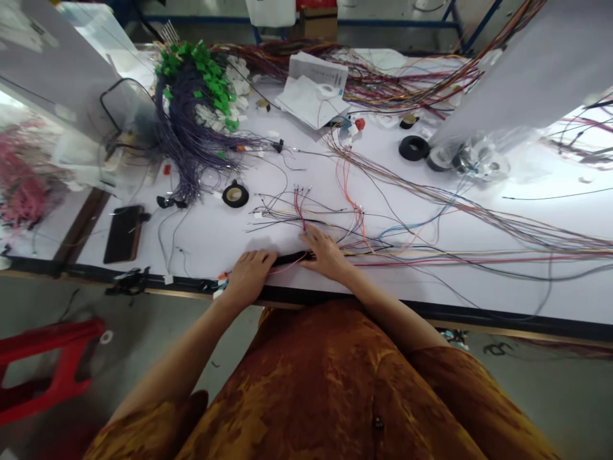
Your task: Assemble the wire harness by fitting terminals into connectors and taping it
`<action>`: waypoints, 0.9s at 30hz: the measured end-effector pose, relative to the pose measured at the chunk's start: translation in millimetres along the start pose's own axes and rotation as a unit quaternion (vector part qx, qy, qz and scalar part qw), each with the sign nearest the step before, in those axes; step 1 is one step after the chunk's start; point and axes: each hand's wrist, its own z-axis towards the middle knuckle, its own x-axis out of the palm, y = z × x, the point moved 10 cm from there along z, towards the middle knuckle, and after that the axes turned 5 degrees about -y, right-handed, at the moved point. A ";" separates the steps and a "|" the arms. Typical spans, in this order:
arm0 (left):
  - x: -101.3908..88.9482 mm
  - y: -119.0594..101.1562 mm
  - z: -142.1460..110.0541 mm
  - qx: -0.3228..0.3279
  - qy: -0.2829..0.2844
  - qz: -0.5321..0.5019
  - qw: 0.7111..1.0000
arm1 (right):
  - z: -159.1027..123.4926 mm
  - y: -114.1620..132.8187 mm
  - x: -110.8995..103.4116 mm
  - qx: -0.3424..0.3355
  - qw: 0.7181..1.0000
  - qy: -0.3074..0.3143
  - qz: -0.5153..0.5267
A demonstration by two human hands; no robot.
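Note:
My left hand (251, 271) is closed over the left part of a black-wrapped wire harness (290, 258) near the table's front edge. Small orange and white connectors (223, 276) stick out beside that hand's wrist. At the harness's other end, my right hand (325, 251) has its fingers bent round the loose wires. A few red wires (299, 207) stand up just beyond its fingertips. Thin black and yellow wires (272, 214) fan out on the white tabletop behind both hands. What lies under the right palm is hidden.
A roll of black tape (235, 193) lies beyond the left hand, and a phone (124, 234) farther left. Purple wires (191, 134) with green connectors (204, 70) are heaped at back left. Papers (313, 96), a black tape roll (414, 148) and long wires (479, 214) spread back and right.

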 end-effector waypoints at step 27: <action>-16.1 31.8 -20.5 0.030 -0.103 0.062 0.992 | -5.7 3.0 -9.0 0.018 0.989 -0.059 -0.137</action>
